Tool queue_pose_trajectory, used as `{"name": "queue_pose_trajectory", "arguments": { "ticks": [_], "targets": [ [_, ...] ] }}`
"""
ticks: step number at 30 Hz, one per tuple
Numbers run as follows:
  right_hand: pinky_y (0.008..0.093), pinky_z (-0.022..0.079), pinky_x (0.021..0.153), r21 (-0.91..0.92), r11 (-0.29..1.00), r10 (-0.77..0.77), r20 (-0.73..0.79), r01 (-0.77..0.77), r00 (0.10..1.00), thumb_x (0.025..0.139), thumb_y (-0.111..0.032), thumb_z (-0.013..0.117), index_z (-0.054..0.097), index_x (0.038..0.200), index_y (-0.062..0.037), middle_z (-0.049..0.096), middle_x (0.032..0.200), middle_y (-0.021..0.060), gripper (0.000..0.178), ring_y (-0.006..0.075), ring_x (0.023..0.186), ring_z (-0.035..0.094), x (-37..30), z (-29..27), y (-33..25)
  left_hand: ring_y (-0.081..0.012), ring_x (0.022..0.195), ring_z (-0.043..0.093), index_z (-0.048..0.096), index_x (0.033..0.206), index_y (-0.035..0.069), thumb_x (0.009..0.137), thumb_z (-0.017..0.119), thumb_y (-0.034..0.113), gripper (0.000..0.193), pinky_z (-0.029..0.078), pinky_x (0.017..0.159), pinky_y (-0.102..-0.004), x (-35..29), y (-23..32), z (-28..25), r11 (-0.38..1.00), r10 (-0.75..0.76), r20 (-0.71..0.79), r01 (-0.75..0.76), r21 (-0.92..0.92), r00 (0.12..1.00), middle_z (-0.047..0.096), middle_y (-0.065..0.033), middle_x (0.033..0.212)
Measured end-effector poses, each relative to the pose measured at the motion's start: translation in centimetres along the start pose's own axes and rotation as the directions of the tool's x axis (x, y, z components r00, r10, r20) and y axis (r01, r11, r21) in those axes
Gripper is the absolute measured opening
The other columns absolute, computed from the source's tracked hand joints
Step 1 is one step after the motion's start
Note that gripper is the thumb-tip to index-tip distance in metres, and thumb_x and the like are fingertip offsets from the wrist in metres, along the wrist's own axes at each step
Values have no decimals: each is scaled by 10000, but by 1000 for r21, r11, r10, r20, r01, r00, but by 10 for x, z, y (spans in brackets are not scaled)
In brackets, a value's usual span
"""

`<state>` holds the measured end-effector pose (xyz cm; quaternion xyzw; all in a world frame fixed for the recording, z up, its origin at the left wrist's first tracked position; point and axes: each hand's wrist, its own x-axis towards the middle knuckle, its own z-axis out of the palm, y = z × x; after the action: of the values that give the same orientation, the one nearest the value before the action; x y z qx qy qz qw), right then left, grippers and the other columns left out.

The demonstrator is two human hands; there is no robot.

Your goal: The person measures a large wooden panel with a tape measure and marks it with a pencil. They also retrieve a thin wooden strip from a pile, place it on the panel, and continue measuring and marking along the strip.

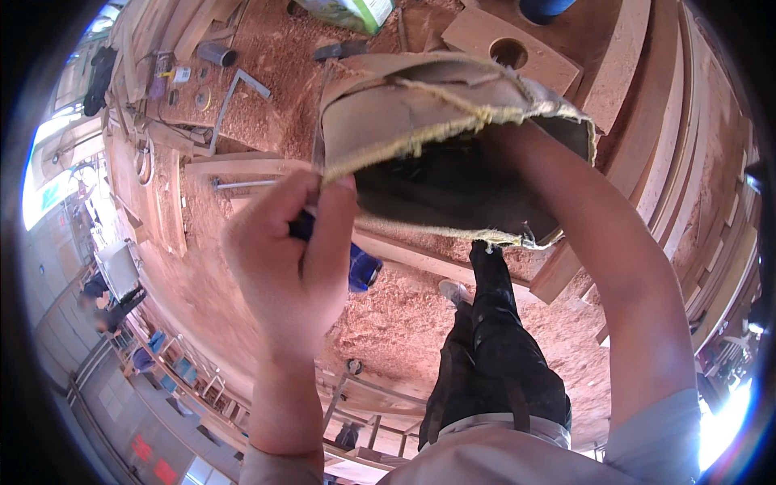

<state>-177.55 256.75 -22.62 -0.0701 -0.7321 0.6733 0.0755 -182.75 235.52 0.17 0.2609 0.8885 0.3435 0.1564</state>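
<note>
With the left hand [283,250], close under the camera, pinching the left end of the rim of a tan canvas bag [388,121], closed firmly with thumb and curled fingers. Just behind, partly covered, a blue item [364,271]; cannot tell whether also gripped. Reaching with the bare right forearm [606,194] over the frayed yellowish edge into the dark inside of the bag. Cannot tell the spread of the right hand, or any hold on a thing, with everything past the wrist lost in there. In the upper middle of the view, tilted with mouth toward the body, the bag. Beyond it, a wooden board with a round hole [477,36]; to the right, long curved planks [667,121]; at upper left, an L-shaped metal square [255,84] on the sawdust-covered floor [388,323]. Below the bag, black trousers [517,356].
</note>
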Motion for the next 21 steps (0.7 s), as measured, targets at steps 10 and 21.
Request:
{"name": "queue_pose_trajectory", "arguments": {
  "ticks": [10, 21],
  "targets": [
    [383, 452, 1071, 218, 975, -68, 79, 49, 995, 1021, -283, 528, 538, 1391, -107, 570, 1392, 114, 410, 243, 1283, 542, -3, 28, 11, -44, 552, 306, 452, 634, 12, 910, 678, 124, 374, 244, 479, -270, 1, -9, -5, 999, -8, -98, 5, -32, 995, 338, 10, 547],
    [459, 579, 825, -884, 453, 494, 142, -114, 858, 916, -145, 536, 578, 1284, -23, 718, 1073, 198, 389, 343, 995, 711, -12, 12, 5, -40, 538, 474, 627, 691, 1, 927, 662, 136, 274, 329, 502, -215, 57, 31, -3, 940, 289, 12, -286, 184, 957, 552, 2, 576]
  ]
}}
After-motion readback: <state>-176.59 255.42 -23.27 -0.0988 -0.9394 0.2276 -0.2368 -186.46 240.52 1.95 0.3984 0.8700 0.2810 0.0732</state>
